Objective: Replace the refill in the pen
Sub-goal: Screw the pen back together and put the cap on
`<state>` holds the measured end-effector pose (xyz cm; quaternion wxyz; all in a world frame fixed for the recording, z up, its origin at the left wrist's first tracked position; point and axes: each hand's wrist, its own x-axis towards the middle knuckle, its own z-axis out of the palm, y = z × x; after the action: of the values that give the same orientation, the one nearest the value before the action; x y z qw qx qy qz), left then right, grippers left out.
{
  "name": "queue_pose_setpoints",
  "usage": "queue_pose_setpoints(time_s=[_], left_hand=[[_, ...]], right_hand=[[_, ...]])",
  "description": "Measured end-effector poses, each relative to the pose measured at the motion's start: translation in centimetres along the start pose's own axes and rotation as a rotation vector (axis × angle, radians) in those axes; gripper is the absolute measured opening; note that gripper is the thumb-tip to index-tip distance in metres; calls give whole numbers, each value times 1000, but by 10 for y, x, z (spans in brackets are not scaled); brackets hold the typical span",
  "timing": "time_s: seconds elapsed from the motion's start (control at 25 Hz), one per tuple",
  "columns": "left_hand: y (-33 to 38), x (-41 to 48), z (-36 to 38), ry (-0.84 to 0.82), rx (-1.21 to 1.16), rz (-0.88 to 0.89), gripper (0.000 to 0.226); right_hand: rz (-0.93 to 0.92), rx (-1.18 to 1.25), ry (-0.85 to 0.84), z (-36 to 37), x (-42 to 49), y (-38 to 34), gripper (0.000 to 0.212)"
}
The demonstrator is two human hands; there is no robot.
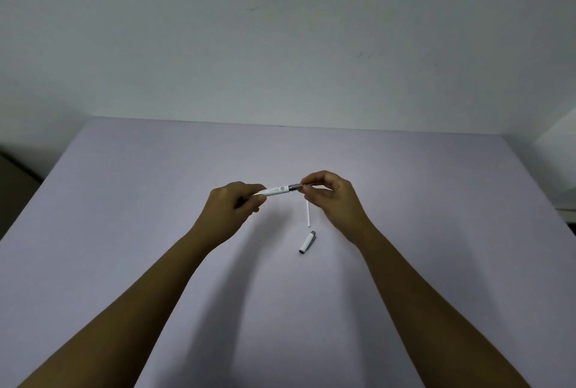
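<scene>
Head view: left hand (232,205) grips the pen barrel (276,191), right hand (327,192) pinches its metal end; refill (308,214) and cap (308,242) lie mid-tabletop (124,200). Likely unscrewing; next, pull sections apart.

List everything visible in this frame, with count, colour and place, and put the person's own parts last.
pen: one, white with a grey metal end, held level above the table between both hands
refill: one, thin and white, lying on the table below the right hand
cap: one, white with a grey end, on the table nearer the person than the refill
table: one, pale lilac
wall: white, scuffed, behind the table
left hand: grip closed on the pen's left end
right hand: fingertips pinching the pen's grey end
</scene>
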<state>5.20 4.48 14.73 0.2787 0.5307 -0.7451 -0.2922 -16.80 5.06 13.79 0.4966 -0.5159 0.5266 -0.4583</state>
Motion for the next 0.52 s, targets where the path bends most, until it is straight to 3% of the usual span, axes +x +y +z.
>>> queue_pose_setpoints(time_s=[0.12,0.32,0.4,0.52], left_hand=[[0,-3,2,-2,-145,-75,16],[3,-7,7,-2,-146,-3,17],[2,-6,5,18,-104,2,17],[1,-5,1,36,-72,-1,15]], right_hand=[[-38,-160,38,0,-1,-2,11],[-94,-321,169,9,-2,-9,18],[-107,-245,123,10,-2,-12,3],[-117,-281,21,4,-2,-13,6]])
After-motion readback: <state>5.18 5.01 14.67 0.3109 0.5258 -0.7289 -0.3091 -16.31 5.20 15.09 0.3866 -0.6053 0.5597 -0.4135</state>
